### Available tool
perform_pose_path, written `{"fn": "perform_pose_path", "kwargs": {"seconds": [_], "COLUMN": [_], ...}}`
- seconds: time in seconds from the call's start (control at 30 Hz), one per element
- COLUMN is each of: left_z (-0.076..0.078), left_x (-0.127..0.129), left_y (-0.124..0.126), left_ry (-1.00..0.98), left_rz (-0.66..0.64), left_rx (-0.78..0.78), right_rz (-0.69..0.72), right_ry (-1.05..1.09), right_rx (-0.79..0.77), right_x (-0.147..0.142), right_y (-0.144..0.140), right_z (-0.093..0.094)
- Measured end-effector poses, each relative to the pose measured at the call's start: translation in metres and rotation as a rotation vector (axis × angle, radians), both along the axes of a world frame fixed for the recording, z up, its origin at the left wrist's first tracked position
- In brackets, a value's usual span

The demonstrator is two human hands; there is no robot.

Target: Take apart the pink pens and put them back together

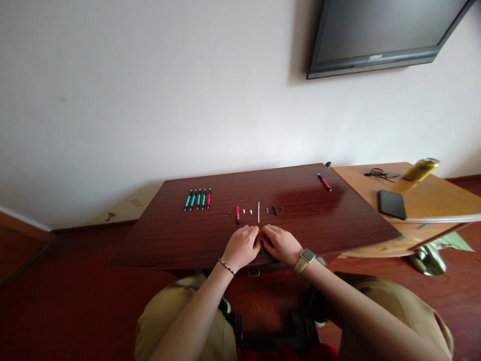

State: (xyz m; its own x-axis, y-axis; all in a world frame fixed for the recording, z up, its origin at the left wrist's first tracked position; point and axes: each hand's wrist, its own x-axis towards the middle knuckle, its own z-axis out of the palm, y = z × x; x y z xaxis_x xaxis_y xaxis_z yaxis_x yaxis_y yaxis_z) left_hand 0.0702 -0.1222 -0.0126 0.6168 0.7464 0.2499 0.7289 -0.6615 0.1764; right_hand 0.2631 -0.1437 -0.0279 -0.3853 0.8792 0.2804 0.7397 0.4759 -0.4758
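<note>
Head view, looking down on a dark wooden table (169, 240) set against a pale wall. The left hand (242, 246) and the right hand (280, 244) rest at the near edge of the table, curled, with their fingertips pressed together in the middle; whatever they may pinch between them is too small to make out. The left wrist carries a beaded bracelet, the right wrist a watch.

Just beyond the hands lies a row of small pen parts: a red barrel piece (237, 214), a thin white refill (258, 212) standing lengthwise away from the person, and a short dark piece (275, 210), with tiny bits between them. Farther left, well apart from the hands, five pens (197, 199) lie side by side, four blue and one red. A single red pen (324, 182) lies near the far right corner.

To the right stands a lighter wooden desk (432, 200) bearing a black phone (392, 204), a yellow can (420, 169) and a tangle of cable. A dark screen (379, 35) hangs on the wall.
</note>
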Motion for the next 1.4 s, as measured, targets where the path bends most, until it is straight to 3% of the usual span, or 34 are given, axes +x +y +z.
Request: {"fn": "perform_pose_path", "kwargs": {"seconds": [1.4], "left_z": [0.006], "left_x": [0.010], "left_y": [0.003], "left_ry": [-0.037], "left_rz": [0.016], "left_rx": [-0.048], "right_rz": [-0.040], "right_ry": [-0.027], "right_rx": [0.001], "right_x": [0.004], "right_y": [0.003], "right_z": [0.004]}}
